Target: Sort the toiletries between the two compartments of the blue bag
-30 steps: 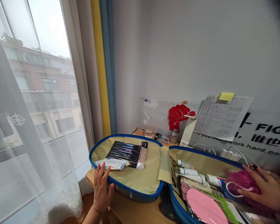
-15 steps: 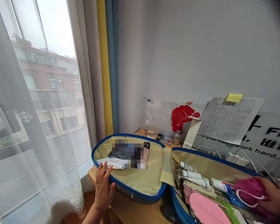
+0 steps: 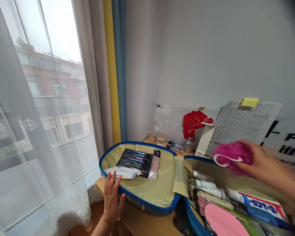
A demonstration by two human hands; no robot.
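The right hand (image 3: 258,164), blurred, has its fingers closed around a magenta bath puff (image 3: 233,157). The puff is a soft, ruffled mass of mesh with a white cord loop at its left side. It is in the air above the right half of a clamshell case (image 3: 161,193).

The case lies unfolded on a wooden table (image 3: 147,221). Each half has a smooth blue shell, a rounded outline and a creased beige fabric lining.

The left hand (image 3: 112,205) rests at the front rim of the left half, fingers extended and spread, gripping nothing. Its fingertips reach a crinkled white packet (image 3: 125,172); contact with the packet cannot be determined. Behind the packet lies a flat, glossy dark pack (image 3: 135,160) of slender pieces.

The right half contains smooth white tubes (image 3: 205,185), a flat pink oval (image 3: 223,219) and a white, blue and red toothpaste tube (image 3: 265,206).
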